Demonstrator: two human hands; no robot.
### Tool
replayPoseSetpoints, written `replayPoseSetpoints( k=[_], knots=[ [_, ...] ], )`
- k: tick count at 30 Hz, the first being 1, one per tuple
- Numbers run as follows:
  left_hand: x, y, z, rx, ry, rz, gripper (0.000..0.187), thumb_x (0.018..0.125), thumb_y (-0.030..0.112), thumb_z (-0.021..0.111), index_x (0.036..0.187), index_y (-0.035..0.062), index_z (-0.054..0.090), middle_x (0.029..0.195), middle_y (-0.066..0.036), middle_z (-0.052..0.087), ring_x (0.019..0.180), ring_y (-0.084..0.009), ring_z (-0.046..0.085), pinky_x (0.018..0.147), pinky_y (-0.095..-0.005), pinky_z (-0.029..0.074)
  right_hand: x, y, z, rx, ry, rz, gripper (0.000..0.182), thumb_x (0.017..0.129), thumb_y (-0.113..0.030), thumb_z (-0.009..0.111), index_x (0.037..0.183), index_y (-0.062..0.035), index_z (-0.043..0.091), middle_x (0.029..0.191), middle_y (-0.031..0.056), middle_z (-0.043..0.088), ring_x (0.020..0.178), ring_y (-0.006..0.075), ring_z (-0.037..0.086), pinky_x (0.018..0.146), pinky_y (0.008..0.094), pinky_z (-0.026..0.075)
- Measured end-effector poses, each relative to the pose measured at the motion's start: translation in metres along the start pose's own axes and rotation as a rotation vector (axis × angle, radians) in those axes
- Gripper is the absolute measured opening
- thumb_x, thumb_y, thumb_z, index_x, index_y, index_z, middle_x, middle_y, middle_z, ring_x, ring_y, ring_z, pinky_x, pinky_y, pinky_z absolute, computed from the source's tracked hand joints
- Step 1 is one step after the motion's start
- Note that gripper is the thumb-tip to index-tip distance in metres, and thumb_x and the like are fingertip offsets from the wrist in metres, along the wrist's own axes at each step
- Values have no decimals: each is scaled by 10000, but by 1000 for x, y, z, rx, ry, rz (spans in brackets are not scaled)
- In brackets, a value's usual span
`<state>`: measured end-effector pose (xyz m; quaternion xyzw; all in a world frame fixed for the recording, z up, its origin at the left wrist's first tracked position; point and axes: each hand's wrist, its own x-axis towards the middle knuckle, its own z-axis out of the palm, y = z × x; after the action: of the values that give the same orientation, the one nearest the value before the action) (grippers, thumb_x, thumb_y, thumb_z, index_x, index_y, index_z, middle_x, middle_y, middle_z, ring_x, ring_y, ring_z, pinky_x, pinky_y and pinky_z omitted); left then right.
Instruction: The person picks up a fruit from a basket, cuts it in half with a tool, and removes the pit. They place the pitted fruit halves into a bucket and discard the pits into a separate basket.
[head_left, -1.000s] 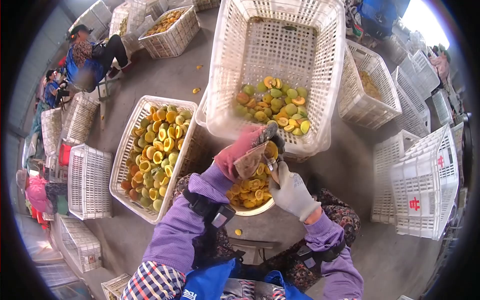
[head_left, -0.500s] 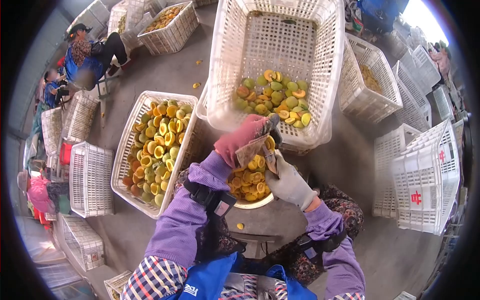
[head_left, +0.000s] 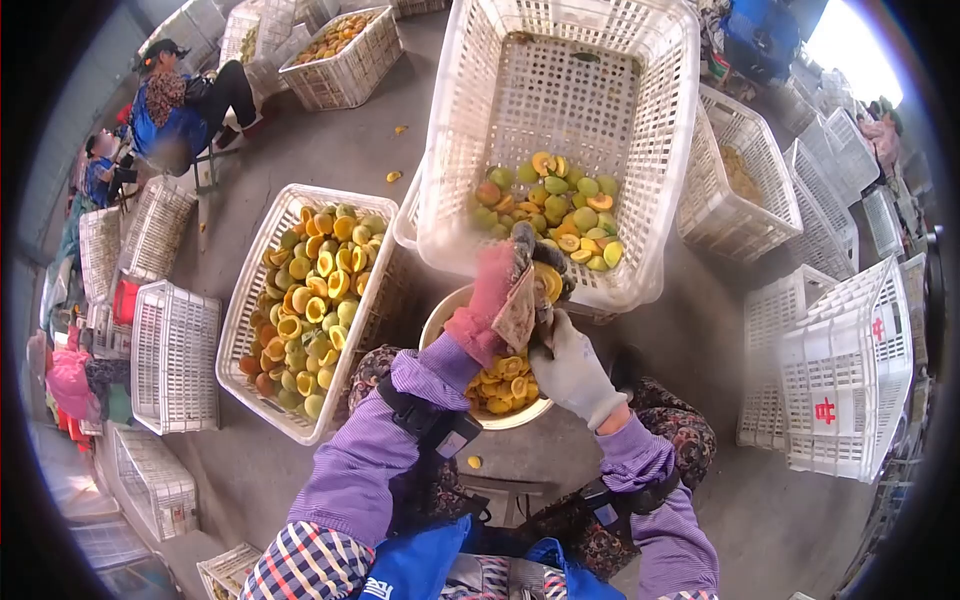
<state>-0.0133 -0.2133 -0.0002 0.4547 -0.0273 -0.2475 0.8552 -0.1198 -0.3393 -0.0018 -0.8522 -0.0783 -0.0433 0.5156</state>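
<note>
My left hand, in a pink glove with dark fingertips, is closed around a cut yellow-green fruit. A worn tan patch covers its palm side. Close against the fruit, my right hand in a whitish glove is closed on a small tool, mostly hidden by the fingers. Both hands are above a round bucket holding yellow fruit pieces. Whole and cut fruits lie at the near end of the large white crate. Hollowed fruit halves fill the crate on the left.
Stacked white crates stand at the right, with another crate behind them. An upright crate is at the left. A seated person is at the upper left. Fruit scraps lie on the floor.
My left hand has turned more upright and moved slightly right, with the fruit's yellow cut face now showing more. My right hand has shifted slightly. More of the bucket's left rim shows.
</note>
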Motion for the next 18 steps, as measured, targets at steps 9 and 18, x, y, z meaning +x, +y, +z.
replayPoseSetpoints(
  k=[9,18],
  knots=[
    [-6,4,0,-188,3,-207,439,938,470,564,913,33,605,857,-119,643,756,-265,654,692,-404,564,-7,3,2,-27,-10,-74,166,859,-44,528,1003,18,473,700,160,553,660,372,588,596,421,475],
    [-11,13,31,-250,-20,20,467,997,417,465,970,-26,609,786,-136,650,685,-256,657,647,-333,552,3,-49,-26,825,-287,566,83,943,-139,487,967,-70,445,618,-1,458,458,78,431,428,231,378]
  ],
)
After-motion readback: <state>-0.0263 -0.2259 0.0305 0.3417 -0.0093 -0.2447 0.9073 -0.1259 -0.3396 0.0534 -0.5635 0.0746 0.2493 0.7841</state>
